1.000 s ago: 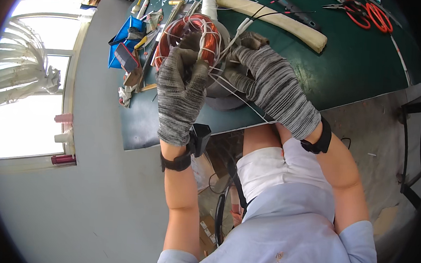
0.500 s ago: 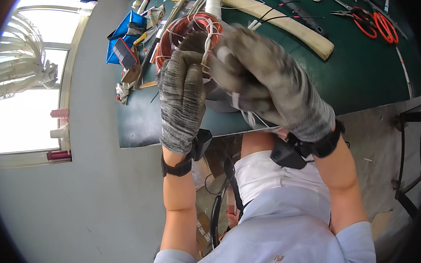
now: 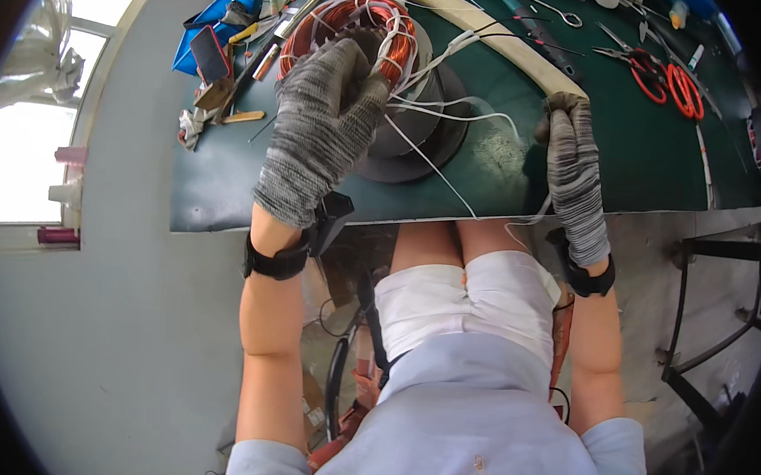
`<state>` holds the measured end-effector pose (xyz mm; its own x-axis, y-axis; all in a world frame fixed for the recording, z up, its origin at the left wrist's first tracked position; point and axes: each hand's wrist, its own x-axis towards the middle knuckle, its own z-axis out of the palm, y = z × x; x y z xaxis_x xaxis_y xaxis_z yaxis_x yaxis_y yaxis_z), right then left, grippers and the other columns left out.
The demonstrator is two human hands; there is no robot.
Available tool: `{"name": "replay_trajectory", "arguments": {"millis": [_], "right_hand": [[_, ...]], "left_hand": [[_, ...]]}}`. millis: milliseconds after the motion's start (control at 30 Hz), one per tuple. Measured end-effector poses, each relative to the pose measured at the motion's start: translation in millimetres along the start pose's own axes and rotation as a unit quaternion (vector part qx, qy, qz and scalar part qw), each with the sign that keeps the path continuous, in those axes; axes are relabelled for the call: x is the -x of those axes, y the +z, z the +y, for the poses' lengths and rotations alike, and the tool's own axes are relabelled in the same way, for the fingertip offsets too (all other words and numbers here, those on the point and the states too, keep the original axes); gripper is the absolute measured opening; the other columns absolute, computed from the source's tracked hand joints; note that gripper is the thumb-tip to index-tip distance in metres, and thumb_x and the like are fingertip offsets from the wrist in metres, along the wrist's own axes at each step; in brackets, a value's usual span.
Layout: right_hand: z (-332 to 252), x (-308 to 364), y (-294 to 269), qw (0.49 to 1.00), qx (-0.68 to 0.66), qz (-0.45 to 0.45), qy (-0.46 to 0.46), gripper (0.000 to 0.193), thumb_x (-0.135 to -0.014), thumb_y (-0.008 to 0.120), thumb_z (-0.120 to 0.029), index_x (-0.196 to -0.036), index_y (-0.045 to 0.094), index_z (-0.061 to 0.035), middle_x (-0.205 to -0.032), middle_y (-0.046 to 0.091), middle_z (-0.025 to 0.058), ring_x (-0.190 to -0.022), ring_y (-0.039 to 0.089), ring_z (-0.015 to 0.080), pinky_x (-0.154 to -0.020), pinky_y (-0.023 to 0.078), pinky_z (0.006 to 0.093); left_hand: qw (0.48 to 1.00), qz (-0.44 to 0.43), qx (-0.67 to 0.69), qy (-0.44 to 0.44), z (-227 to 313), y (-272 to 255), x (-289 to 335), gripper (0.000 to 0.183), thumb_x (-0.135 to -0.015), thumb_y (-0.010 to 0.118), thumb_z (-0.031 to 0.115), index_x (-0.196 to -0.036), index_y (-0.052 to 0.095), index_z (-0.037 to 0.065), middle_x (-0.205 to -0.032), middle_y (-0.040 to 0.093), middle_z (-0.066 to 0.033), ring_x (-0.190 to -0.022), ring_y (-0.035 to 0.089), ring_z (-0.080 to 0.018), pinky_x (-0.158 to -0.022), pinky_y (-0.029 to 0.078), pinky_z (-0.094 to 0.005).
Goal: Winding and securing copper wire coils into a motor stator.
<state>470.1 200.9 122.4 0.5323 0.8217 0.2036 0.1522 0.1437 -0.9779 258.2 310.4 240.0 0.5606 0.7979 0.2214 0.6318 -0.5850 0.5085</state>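
Left hand (image 3: 322,121) curls fingers onto the copper coil (image 3: 404,40), probably weighty, springy, scratch-prone, best held by its rim; right hand (image 3: 574,171), grip undeterminable.

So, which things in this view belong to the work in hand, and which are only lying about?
Seemingly in use:
copper-coloured wire coil, held by the left gloved hand
white cords beside the coil
right gloved hand, its hold hidden

Seemingly just lying about:
red-handled pliers
red-handled scissors
blue bin
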Motion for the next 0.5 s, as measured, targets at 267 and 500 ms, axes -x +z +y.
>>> {"name": "replay_trajectory", "arguments": {"millis": [267,500], "right_hand": [[-24,-32,65,0.883,0.202,0.002,-0.425,0.022,-0.081,0.055,-0.002,-0.103,0.052,-0.0011,-0.096,0.059,0.0148,-0.086,0.060,0.0309,-0.078,0.048,0.0349],[-25,-17,70,0.893,0.215,-0.060,-0.392,0.035,-0.079,0.056,-0.003,-0.113,0.047,-0.0011,-0.101,0.058,0.0179,-0.088,0.059,0.0336,-0.079,0.048,0.0371]], "left_hand": [[0.997,0.032,0.023,0.062,-1,6,-3,0.013,-0.083,0.057,0.012,-0.082,0.052,0.000,-0.069,0.049,-0.0041,-0.062,0.045,-0.0093,-0.058,0.041,-0.0244],[0.996,0.041,0.014,0.079,-4,8,-3,0.013,-0.083,0.058,0.013,-0.082,0.052,0.001,-0.068,0.047,-0.0038,-0.060,0.043,-0.0088,-0.055,0.040,-0.0238]]}}
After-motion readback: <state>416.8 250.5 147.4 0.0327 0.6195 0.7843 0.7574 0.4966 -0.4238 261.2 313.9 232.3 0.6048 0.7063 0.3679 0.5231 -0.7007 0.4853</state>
